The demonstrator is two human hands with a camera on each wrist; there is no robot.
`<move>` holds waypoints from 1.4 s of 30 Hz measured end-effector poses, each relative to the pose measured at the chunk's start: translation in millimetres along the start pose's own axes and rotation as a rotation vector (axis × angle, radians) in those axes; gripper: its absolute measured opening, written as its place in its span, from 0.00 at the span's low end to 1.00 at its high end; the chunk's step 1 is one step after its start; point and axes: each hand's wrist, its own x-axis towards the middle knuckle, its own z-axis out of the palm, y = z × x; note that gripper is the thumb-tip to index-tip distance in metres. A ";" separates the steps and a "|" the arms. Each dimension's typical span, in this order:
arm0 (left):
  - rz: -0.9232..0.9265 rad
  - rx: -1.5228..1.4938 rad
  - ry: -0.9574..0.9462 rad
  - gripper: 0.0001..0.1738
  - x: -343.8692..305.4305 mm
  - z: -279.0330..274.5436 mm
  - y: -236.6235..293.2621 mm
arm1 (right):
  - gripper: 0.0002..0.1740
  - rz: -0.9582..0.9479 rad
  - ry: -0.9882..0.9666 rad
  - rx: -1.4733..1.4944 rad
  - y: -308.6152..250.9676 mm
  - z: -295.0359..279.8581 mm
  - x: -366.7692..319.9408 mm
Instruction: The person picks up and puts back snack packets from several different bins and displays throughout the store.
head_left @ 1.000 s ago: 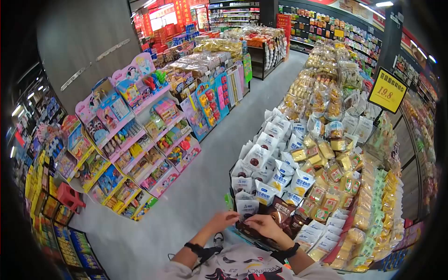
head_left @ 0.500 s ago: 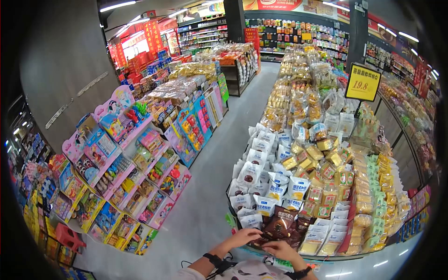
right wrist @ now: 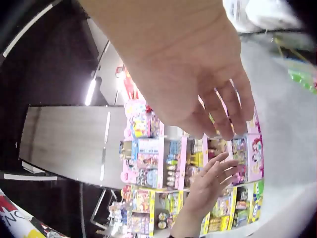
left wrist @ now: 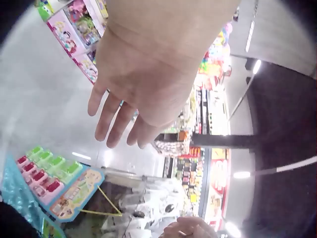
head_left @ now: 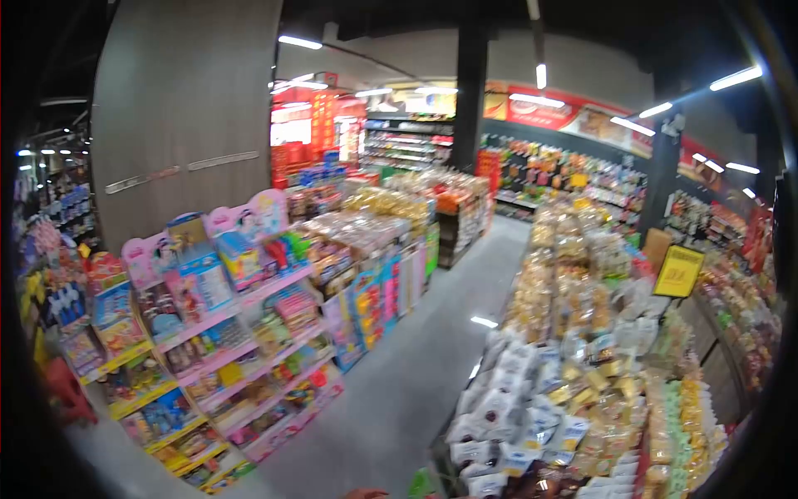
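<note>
My left hand (left wrist: 143, 84) hangs in the air in the left wrist view, its fingers loosely extended and nothing held. In the right wrist view my right hand (right wrist: 198, 84) has its fingers spread a little, also with nothing in it. Beyond it in that view, the left hand (right wrist: 205, 191) appears against the toy shelves. Only a sliver of a hand (head_left: 366, 493) shows at the head view's bottom edge. Nearby on the display are white snack packets (head_left: 503, 387) and, low in the frame, dark brown packets (head_left: 540, 484).
Left of the aisle floor (head_left: 374, 399) stands a pink and yellow toy rack (head_left: 224, 320). A yellow price sign (head_left: 679, 270) rises over the right-hand display. Packs with green and red trays (left wrist: 49, 171) appear low in the left wrist view. A red stool (head_left: 68, 391) stands far left.
Both hands have left the brown packets, where they were at the display's front edge, and have dropped almost out of the head view. The head camera has tilted up and swung left.
</note>
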 end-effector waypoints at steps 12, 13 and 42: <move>-0.023 -0.261 0.325 0.20 -77.2 -81.8 -87.4 | 0.19 -0.346 -0.237 -0.258 23.4 84.8 162.3; -0.013 -0.268 0.331 0.20 -65.9 -90.7 -83.3 | 0.21 -0.492 -0.278 -0.170 31.2 75.5 180.1; -0.172 -0.209 0.213 0.23 335.6 -417.9 50.3 | 0.23 -0.072 -0.189 -0.099 -110.6 -168.9 610.6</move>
